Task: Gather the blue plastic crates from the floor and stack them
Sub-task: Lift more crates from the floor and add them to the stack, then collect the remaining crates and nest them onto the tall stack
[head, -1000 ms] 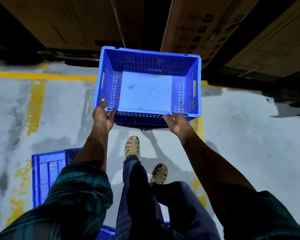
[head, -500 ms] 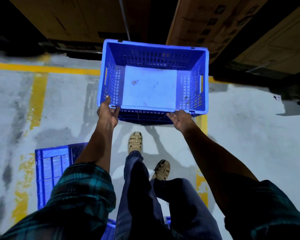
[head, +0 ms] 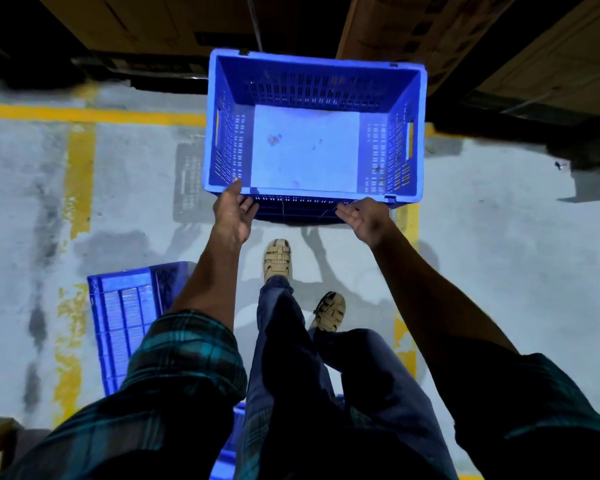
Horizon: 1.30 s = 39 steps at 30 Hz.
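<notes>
Both hands — left hand point(head: 234, 213), right hand point(head: 362, 218) — have slackened at the blue crate's point(head: 305, 150) near rim, fingers uncurled, apparently releasing it — 1 crate placed.

Teal plaid rolled sleeves point(head: 187, 358), dark blue trousers point(head: 291, 358), tan sandals point(head: 277, 259)

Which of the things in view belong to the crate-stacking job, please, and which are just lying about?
Part of the job: upright blue crate at both hands; left hand; right hand; second blue crate on the floor.

Lying about: cardboard boxes; yellow floor lines.
</notes>
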{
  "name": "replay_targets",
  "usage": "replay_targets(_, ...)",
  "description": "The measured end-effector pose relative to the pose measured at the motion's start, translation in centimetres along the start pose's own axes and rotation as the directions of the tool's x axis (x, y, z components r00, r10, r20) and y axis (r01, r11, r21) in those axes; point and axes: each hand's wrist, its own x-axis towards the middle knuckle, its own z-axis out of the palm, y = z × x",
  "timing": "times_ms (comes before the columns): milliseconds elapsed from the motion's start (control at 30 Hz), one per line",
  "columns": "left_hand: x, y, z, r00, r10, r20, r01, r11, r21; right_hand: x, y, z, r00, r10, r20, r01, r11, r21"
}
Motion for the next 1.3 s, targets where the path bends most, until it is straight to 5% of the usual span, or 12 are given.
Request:
replay_targets(233, -5.6, 0.9, 1.0, 0.997, -0.066, 0.028, 0.063, 0.993, 0.098, -10.5, -0.5, -0.1, 0.997, -0.057, -0.049, 0.059, 0.997, 0.041)
replay_targets(400, -13.2, 2.1, 1.3, 0.99, 0.084, 0.117, -0.118, 0.941, 0.318, -16.3, -0.7, 0.4, 0.972, -0.235, 0.018, 0.235, 0.96, -0.154)
replay_targets(600, -21.7, 0.8, -1.2, 0.918, 0.334, 0.213, -0.396, 0.799, 0.452, -21.4, -1.3, -0.7, 0.883, -0.381, 0.274, 0.466, 0.782, -0.414)
replay_targets(800, -30.0, -5.3, -7.7, 0.833, 0.553, -0.007, -0.496, 0.753, 0.432, -25.7, -1.2, -3.3, 0.717, -0.458, 0.526, 0.692, 0.557, -0.459)
replay_targets(1100, -40.5, -13.6, -17.2, 0.639, 0.694, -0.333, -0.565, 0.717, 0.409, -31.3, 4.2, -1.7, 0.496, -0.127, 0.859, 0.84, 0.32, -0.438)
replay_targets(1300, -42.8, -16.5, -21.9, 0.555, 0.635, -0.536, -0.593, 0.755, 0.28, -33.6, 9.5, 1.4, 0.403, 0.13, 0.906, 0.895, 0.154, -0.42)
